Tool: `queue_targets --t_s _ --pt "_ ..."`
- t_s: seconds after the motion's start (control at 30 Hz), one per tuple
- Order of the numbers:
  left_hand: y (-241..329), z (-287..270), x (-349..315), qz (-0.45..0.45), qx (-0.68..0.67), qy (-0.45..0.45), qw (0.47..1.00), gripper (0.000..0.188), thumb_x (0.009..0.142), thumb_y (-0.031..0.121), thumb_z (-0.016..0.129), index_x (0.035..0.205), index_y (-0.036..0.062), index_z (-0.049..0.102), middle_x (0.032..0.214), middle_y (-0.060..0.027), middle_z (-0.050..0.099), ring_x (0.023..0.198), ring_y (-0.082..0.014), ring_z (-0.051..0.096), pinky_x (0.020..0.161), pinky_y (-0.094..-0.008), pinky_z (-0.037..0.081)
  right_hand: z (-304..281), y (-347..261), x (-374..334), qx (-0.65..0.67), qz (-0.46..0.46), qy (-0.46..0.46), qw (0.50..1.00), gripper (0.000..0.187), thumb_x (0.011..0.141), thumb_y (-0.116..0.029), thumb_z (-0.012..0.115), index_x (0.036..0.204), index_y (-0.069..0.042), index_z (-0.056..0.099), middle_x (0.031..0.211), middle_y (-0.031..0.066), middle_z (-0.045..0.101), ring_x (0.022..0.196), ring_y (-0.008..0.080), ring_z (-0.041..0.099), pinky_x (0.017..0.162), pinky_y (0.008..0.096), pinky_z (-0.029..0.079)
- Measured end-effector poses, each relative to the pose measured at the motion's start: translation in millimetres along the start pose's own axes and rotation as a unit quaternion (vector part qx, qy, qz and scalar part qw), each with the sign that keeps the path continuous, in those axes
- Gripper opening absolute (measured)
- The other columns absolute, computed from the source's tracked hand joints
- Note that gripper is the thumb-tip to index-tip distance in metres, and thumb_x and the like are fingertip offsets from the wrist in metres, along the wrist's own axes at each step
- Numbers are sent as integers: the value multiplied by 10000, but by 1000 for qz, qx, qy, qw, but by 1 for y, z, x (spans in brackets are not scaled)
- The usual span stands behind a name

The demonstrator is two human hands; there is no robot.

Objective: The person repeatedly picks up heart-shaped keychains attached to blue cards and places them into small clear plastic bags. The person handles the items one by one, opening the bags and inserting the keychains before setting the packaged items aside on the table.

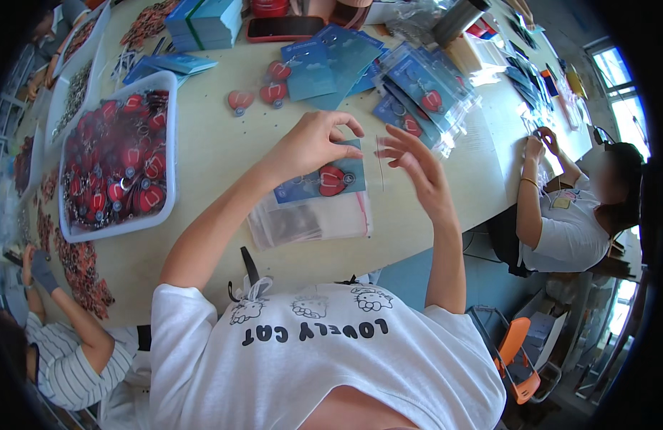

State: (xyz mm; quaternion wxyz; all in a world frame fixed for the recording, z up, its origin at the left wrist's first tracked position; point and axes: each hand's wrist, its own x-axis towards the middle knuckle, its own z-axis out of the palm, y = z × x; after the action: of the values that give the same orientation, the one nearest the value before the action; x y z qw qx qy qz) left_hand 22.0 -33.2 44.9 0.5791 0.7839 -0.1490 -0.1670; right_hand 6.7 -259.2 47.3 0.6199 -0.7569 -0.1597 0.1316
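My left hand [311, 147] arches over the upper edge of a blue card [294, 191], thumb and index finger curved with a gap between them. On that card lies a red heart-shaped keychain [332, 180] with a metal chain and a small round tag. Under the card is a stack of clear plastic bags [310, 222]. Just right of the card, my right hand [421, 172] hangs with its fingers apart. A thin upright line shows by its fingertips, perhaps the edge of something clear; what it is I cannot tell.
A white bin [172, 154] full of red keychains stands at left. Loose keychains [272, 93], blue cards [308, 68] and bagged cards [424, 93] lie beyond my hands. A phone [285, 29] lies farther back. Co-workers sit at right [571, 215] and left [77, 358].
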Motion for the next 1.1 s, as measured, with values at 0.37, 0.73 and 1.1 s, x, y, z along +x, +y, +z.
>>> queue_targets --t_s 0.37,0.73,1.1 --pt "6 61 24 240 322 200 894 422 785 212 704 1150 105 519 1295 -142 450 1207 -342 431 918 -466 409 -82 51 10 2 3 241 970 186 815 -128 709 927 -6 624 784 37 674 720 116 637 609 236 456" --pt "-55 117 113 179 414 188 872 674 811 335 674 1404 328 354 1490 -231 105 1355 -509 92 977 -720 196 -131 30 79 -383 -136 204 891 588 757 -291 755 1273 -126 530 1325 142 483 1195 330 483 948 403 417" --pt "-52 99 131 230 409 149 870 595 819 278 667 1357 338 421 1474 -206 175 1354 -477 142 1003 -692 198 -182 98 205 -540 46 80 836 725 748 -762 492 1300 -293 530 1357 165 452 1312 369 351 1047 551 258"
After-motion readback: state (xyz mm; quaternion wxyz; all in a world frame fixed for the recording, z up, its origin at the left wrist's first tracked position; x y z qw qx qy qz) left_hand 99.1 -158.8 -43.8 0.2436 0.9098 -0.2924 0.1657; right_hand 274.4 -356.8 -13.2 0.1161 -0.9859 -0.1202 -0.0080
